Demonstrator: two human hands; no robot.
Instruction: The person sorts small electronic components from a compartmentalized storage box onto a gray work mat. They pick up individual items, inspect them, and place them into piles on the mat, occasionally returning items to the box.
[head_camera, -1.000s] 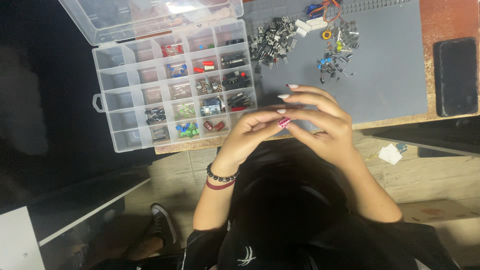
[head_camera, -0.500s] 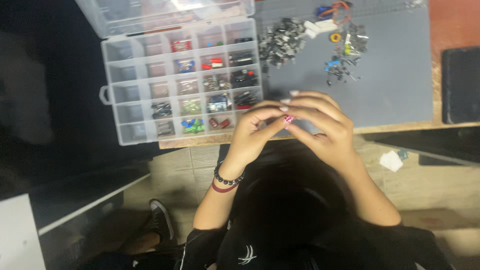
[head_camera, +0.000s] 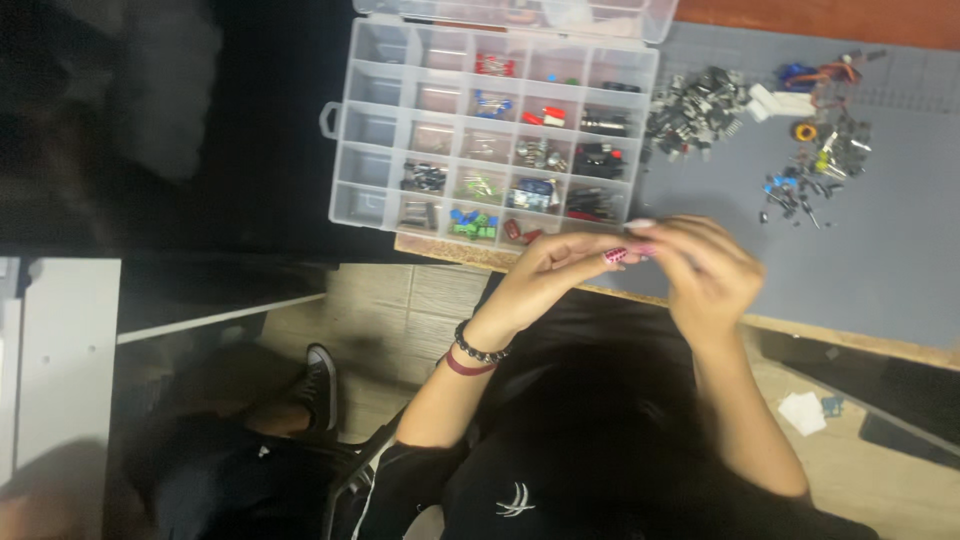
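Grey mat on wooden desk. Left hand and right hand met at desk edge, fingertips pinched together (held item too small to identify), near clear compartment box; loose components beyond.

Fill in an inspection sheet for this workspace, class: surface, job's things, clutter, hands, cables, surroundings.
Surface: grey mat on a wooden table edge.
Job's things: clear compartment box, lid open, small electronic parts in many cells; what the fingertips pinch is too small to tell.
Clutter: loose heap of dark parts and scattered coloured pieces on the mat.
Hands: left hand and right hand meet fingertip to fingertip over the mat's near edge.
Cables: nothing seen.
Surroundings: tiled floor, a shoe, white scrap.
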